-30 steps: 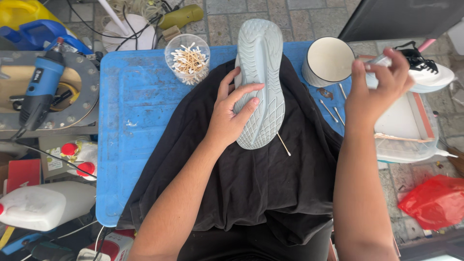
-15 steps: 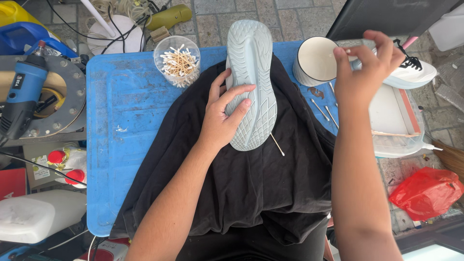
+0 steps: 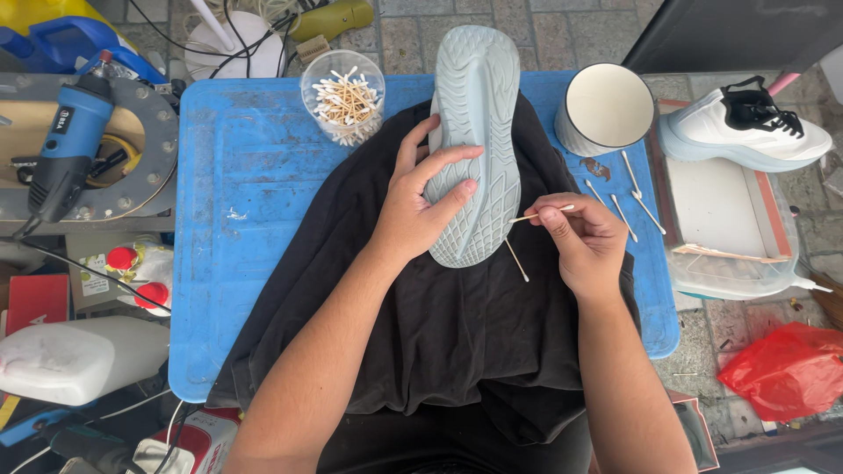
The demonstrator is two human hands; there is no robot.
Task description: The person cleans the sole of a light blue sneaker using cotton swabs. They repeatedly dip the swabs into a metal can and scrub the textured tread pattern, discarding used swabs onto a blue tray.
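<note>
Right hand (image 3: 587, 246) pinched on a cotton swab (image 3: 543, 213), tip touching the heel edge of the upturned shoe (image 3: 474, 123). Left hand (image 3: 420, 206) clamped across that sole, on black cloth (image 3: 457, 325) over the blue table (image 3: 246, 202). Farther back, swab cup (image 3: 344, 95) and white mug (image 3: 601, 110).

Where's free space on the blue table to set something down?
Free: bare blue table left of the black cloth, below the swab cup. Crowded: right edge, with loose swabs under the white mug; centre, left hand holding the shoe, right hand pinching a swab.
</note>
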